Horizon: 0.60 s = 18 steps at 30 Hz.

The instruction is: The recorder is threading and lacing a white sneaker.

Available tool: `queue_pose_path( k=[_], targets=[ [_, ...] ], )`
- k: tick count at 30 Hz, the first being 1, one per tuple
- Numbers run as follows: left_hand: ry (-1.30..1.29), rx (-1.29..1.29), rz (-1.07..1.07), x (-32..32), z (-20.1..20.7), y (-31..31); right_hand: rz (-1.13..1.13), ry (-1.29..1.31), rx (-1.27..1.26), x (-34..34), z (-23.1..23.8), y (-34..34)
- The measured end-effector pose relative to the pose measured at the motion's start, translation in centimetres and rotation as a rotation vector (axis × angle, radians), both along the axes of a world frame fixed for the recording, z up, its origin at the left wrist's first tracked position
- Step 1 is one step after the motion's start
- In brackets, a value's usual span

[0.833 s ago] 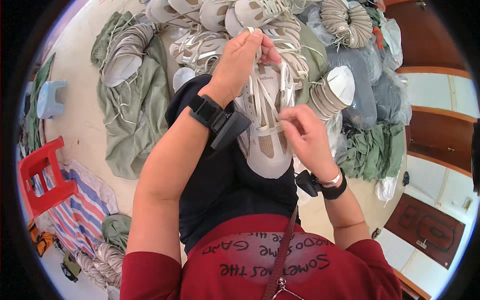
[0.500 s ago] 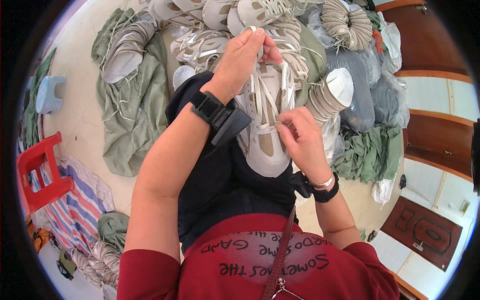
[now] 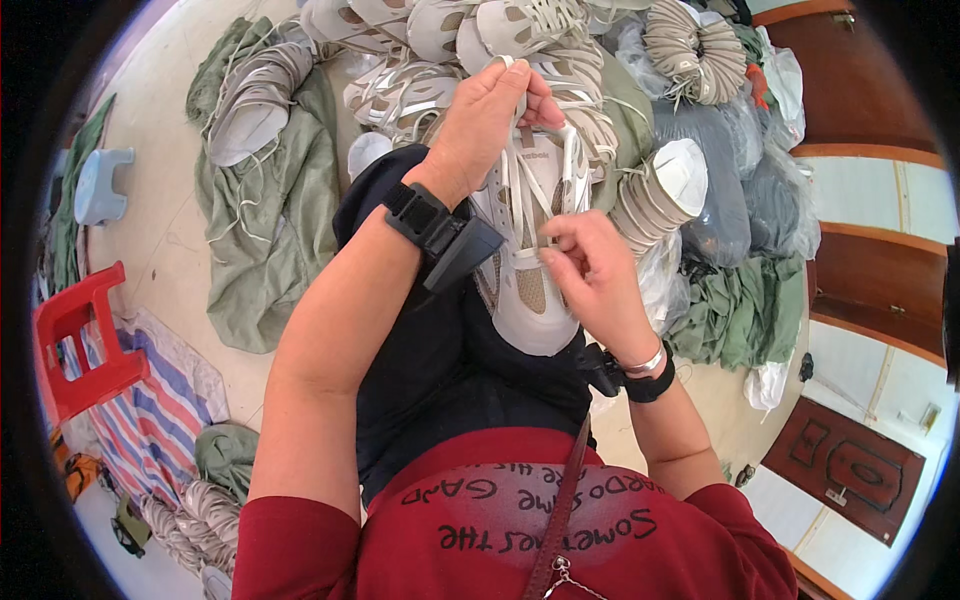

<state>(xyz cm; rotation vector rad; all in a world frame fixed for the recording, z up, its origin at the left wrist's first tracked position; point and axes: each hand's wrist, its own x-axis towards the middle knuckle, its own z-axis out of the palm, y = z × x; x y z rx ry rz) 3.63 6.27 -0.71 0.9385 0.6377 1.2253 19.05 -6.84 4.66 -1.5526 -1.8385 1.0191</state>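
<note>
A white and beige sneaker [image 3: 535, 310] rests on my lap, its toe toward me and its tongue [image 3: 540, 172] showing between the lace rows. My left hand [image 3: 490, 115] is at the far end of the shoe, thumb and fingers pinched on a pale shoelace [image 3: 533, 195] that runs down over the tongue. Beside the lowest eyelets, my right hand [image 3: 590, 255] has its thumb and forefinger close together at the lace near the toe. Whether the lace lies between those fingertips is hard to make out.
A heap of similar sneakers [image 3: 410, 90] lies just beyond my knees. Stacked shoe uppers [image 3: 250, 105] sit on green cloth [image 3: 265, 250] at left. Plastic bags [image 3: 705, 180] and another stack of uppers [image 3: 660, 190] are at right. A red stool [image 3: 90, 340] stands far left.
My right hand has shifted slightly left and up across the lace near the toe. The left hand keeps its pinch in nearly the same place.
</note>
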Motion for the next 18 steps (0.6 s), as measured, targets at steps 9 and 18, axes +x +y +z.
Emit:
queue_pose_path(
  k=[9, 18],
  targets=[
    [0.009, -0.017, 0.002, 0.2, 0.5, 0.0, 0.19, -0.346, 0.256, -1.5, 0.0, 0.4],
    [0.025, 0.0, 0.009, -0.3, 0.1, 0.1, 0.032, 0.09, 0.111, -0.9, -1.0, -3.0]
  ],
)
